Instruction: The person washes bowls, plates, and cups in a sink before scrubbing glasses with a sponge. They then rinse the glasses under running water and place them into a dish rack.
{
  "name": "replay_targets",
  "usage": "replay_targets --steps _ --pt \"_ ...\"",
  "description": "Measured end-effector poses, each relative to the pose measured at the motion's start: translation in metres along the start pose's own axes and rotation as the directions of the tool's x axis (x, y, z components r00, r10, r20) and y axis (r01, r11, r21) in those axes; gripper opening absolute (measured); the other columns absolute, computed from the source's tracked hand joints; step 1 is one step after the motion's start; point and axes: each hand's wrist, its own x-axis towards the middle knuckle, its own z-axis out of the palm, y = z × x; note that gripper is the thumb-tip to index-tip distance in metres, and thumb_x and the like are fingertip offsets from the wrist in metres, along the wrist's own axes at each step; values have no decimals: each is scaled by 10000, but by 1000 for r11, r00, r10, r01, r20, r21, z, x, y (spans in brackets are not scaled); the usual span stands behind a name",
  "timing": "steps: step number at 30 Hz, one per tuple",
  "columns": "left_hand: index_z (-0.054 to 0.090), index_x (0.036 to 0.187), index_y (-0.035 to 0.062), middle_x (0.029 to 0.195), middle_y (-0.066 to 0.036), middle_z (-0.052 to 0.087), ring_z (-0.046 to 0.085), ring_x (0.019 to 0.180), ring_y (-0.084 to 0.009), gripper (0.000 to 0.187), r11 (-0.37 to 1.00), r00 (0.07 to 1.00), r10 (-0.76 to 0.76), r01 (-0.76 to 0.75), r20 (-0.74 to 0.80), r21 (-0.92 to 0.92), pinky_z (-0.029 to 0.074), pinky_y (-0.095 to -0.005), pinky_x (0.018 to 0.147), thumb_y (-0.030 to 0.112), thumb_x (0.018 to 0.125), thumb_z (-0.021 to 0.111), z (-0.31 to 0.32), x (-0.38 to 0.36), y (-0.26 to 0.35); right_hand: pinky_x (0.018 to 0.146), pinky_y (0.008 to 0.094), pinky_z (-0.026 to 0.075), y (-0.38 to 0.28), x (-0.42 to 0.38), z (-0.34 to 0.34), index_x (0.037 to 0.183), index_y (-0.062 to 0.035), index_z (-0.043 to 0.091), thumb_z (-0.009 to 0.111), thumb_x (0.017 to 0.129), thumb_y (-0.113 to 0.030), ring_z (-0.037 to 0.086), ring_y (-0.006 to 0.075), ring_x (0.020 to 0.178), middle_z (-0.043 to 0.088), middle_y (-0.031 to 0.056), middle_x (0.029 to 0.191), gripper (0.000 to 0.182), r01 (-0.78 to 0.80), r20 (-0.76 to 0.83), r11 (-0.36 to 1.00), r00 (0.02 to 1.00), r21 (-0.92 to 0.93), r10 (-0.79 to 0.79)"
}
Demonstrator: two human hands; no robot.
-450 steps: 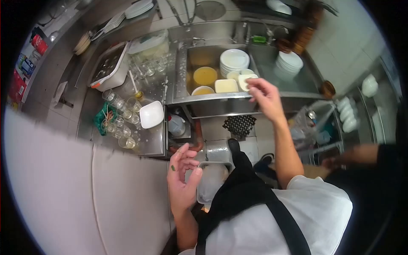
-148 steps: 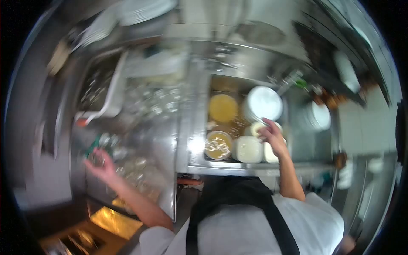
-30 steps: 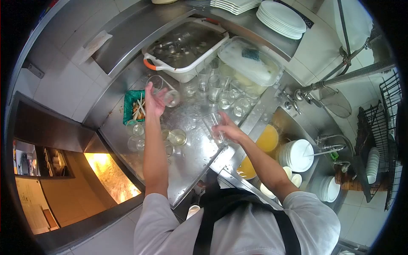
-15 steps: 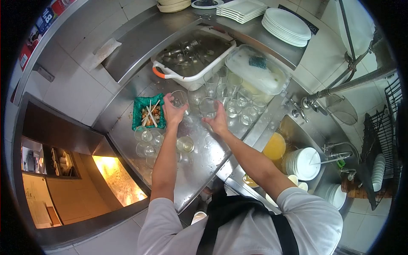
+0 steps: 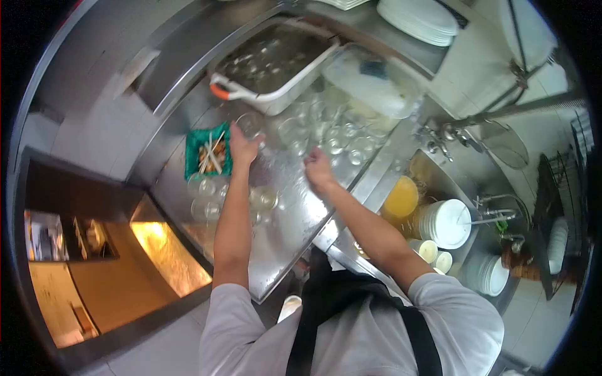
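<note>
A glass point(image 5: 249, 124) is held in the fingers of the left hand point(image 5: 243, 150) by the green basket point(image 5: 191, 153) on the surface point(image 5: 285, 203), while none is seen any more in the right hand point(image 5: 320, 169), whose fingers are too blurred to be read, so one seems set down.

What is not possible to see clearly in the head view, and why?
In the head view:
Right hand: blur hides whether it touches anything.
Held glass: partly covered by the left hand.
White tub: contents too blurred to name.
Topmost plates: cut off by the top edge.
</note>
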Motion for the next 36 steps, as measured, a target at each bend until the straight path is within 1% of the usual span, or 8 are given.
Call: replay_targets --steps 4,7,10,13,19,22,28,36 --pt "430 1433 -56 1415 -276 533 532 1302 -376 867 979 994 -76 60 74 193 421 -421 1080 336 767 825 -67 -28 14 929 345 505 -5 -47 -41 1347 -13 551 629 926 -70 628 233 1069 638 165 1197 431 82 195 994 976 69 -94" --pt "556 1335 -43 1236 -255 661 640 1156 -374 705 971 977 -211 215 41 -107 485 -430 998 332 789 797 -150 -74 29 899 404 527 -27 -88 -54 1289 15 585 615 859 -19 647 322 990 635 174 1170 432 279 267 957 931 -83 -249" --pt "636 1252 32 1116 -215 714 693 1039 -362 513 902 926 -299 353 -230 248 523 -460 887 261 809 755 -194 -129 -3 908 459 512 -50 -114 -38 1271 13 593 614 844 -20 639 363 992 621 189 1168 429 720 421 677 667 -152 -615" --pt "644 1208 58 1028 -199 718 682 1024 -394 463 788 838 -494 544 -233 288 528 -478 887 236 799 770 -212 -182 11 916 490 499 -92 -140 -3 1243 2 607 642 824 -76 640 378 1009 643 202 1155 428 828 535 541 528 -149 -660" --pt "496 1360 103 1302 -194 544 619 1118 -441 654 772 862 -426 504 -274 387 515 -519 919 202 785 793 -181 -231 -1 877 494 530 -129 -140 66 1224 -16 622 658 829 -183 670 378 1055 701 217 1099 430 639 734 561 675 -527 -80" --pt "387 1432 148 1455 -185 382 600 1146 -458 746 749 848 -456 530 -271 398 511 -542 923 190 797 778 -170 -230 4 861 500 548 -112 -124 87 1216 7 609 645 843 -145 686 413 1011 711 217 1034 405 655 747 559 659 -509 -92" --pt "399 1412 120 1313 -274 545 610 1115 -482 698 762 829 -486 557 -276 330 507 -547 913 209 820 757 -181 -253 -4 875 468 555 -105 -119 80 1106 -78 694 646 849 -124 686 351 1060 716 178 1091 266 708 767 458 637 -539 -83" --pt "289 1492 59 954 -277 704 671 939 -484 759 759 819 -508 573 -268 310 519 -549 836 216 863 685 -169 -240 -11 907 467 539 -109 -96 71 1148 -142 699 558 882 -76 655 365 1119 635 193 1243 308 941 943 215 297 -262 -149"
